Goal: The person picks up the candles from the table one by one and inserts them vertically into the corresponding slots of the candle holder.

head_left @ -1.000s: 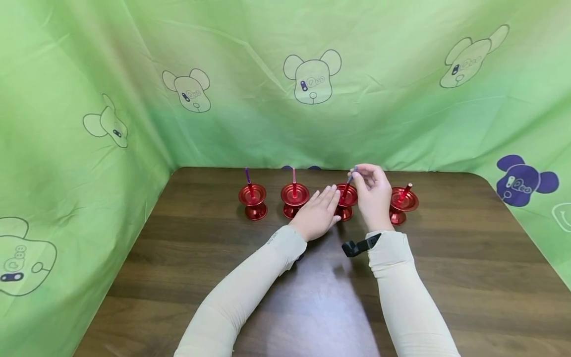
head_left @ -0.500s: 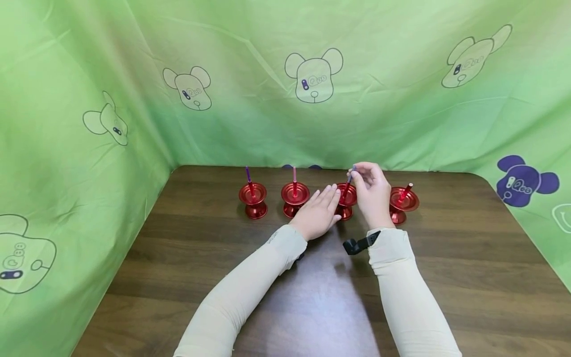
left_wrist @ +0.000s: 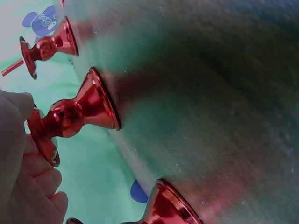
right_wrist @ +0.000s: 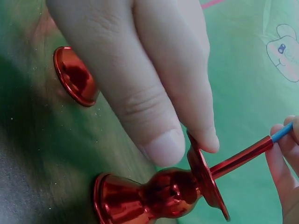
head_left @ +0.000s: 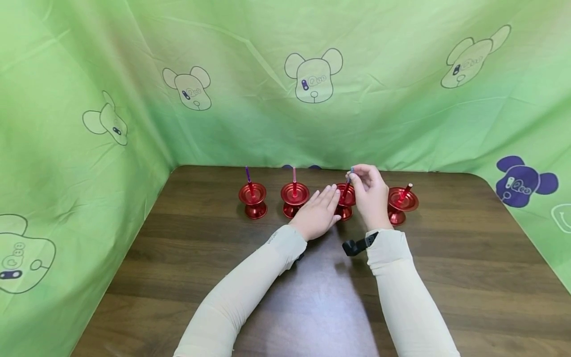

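Between my hands stands a red metal candle holder (right_wrist: 170, 191) with a dish, a round-waisted stem and a thin red tube. A slim blue candle (right_wrist: 281, 132) sits at the tube's upper end. My right hand (head_left: 373, 197) pinches this candle between thumb and fingertips. My left hand (head_left: 314, 214) holds the holder's dish at its left rim, thumb beside the stem and a finger against the rim. How far the candle reaches into the tube is hidden.
Left of this holder, similar ones carry a pink candle (head_left: 294, 174) and a purple candle (head_left: 248, 174). To the right, another red holder (head_left: 397, 216) has a tube with no candle showing. A green printed curtain (head_left: 250, 129) rises behind the wooden table (head_left: 187, 258).
My right hand has shifted slightly left with the blue candle, which now stands a little more upright. The left hand stays in place on the holder.
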### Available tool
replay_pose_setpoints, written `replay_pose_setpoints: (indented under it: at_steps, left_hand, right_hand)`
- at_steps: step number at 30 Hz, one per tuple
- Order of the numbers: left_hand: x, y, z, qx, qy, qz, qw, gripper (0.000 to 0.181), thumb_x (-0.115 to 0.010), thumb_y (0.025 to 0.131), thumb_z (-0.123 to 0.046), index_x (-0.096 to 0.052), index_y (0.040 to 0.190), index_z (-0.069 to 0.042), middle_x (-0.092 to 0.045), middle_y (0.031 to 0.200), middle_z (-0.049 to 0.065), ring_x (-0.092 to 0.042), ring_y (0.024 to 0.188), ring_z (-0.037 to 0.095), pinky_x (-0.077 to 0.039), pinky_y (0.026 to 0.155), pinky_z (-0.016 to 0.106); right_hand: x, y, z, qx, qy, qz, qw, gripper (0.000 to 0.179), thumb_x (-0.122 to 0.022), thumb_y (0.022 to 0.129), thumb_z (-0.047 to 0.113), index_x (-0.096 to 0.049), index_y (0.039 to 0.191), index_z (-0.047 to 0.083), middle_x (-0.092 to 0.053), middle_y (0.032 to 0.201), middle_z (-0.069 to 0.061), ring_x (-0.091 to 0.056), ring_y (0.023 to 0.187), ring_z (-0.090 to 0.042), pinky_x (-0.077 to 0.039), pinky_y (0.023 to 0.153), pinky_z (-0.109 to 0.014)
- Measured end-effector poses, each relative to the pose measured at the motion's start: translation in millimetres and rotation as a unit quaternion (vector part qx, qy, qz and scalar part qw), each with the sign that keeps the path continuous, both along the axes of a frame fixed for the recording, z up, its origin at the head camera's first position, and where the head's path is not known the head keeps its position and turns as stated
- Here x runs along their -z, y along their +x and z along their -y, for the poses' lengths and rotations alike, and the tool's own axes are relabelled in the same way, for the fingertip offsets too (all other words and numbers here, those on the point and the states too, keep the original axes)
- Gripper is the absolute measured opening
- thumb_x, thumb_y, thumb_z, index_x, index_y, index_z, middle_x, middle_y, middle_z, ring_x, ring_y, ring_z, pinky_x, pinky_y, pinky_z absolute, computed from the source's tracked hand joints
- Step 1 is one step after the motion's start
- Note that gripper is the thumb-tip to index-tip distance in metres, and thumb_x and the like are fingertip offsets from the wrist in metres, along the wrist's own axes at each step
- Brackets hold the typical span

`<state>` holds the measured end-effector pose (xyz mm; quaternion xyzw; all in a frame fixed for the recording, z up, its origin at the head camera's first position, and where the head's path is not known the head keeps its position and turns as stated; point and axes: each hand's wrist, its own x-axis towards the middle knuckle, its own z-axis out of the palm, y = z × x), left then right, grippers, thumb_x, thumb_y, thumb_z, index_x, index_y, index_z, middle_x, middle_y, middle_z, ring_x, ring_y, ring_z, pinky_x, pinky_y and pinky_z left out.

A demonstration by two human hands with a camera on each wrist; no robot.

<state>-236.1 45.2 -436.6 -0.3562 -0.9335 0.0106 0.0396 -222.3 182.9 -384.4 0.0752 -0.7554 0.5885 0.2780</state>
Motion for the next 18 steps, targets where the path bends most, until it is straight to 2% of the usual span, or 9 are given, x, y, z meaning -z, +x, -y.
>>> replay_pose_setpoints:
  at_steps: [7, 18]
  left_hand:
    - [0.5, 0.3, 0.0, -0.003, -0.002, -0.005, 1.0, 0.065, -0.035, 0.1, -0.043, -0.018, 0.15, -0.006, -0.014, 0.156, 0.01, -0.009, 0.143, 0.02, -0.013, 0.115, 0.035]
    - [-0.4, 1.4, -0.7, -0.004, -0.006, -0.004, 1.0, 0.064, -0.034, 0.1, -0.044, -0.017, 0.15, -0.006, -0.013, 0.156, 0.01, -0.008, 0.143, 0.019, -0.013, 0.115, 0.035]
  right_hand:
    - [1.3, 0.9, 2.3, 0.005, 0.002, -0.002, 1.0, 0.018, -0.055, 0.092, -0.001, -0.055, 0.108, -0.01, -0.062, 0.099, -0.023, -0.063, 0.094, -0.03, -0.049, 0.087, -0.025]
    - [-2.8, 4.5, 1.6, 0.022, 0.004, 0.009, 0.9997, 0.02, -0.059, 0.091, 0.002, -0.059, 0.108, -0.008, -0.064, 0.102, -0.021, -0.064, 0.094, -0.023, -0.05, 0.087, -0.026]
